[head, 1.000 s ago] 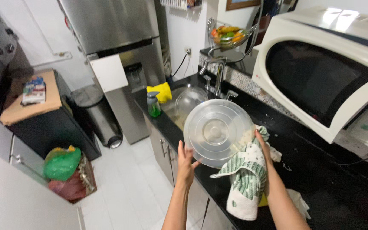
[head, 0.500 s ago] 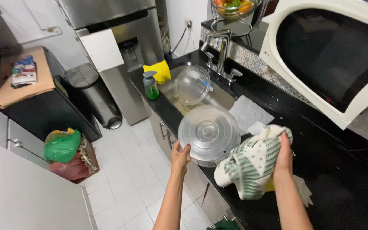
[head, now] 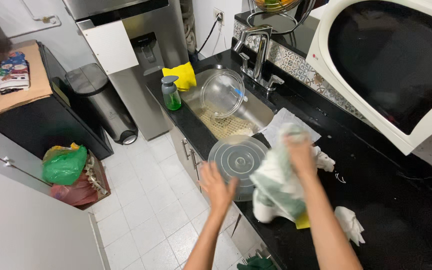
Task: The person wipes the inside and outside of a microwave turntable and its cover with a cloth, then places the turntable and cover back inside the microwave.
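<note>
From the head camera, the left hand (head: 217,186) grips the near rim of a clear round plastic lid (head: 237,161), fingers curled around its edge, at the front edge of the black table (head: 376,200). The right hand (head: 300,154) is closed on a green-and-white striped dish towel (head: 276,187), blurred with motion, beside the lid. The steel sink (head: 246,112) holds a second clear lid (head: 222,93) leaning over a mesh mat. Half a second ago the held lid sat higher and nearer the sink; the towel has since swung toward it.
</note>
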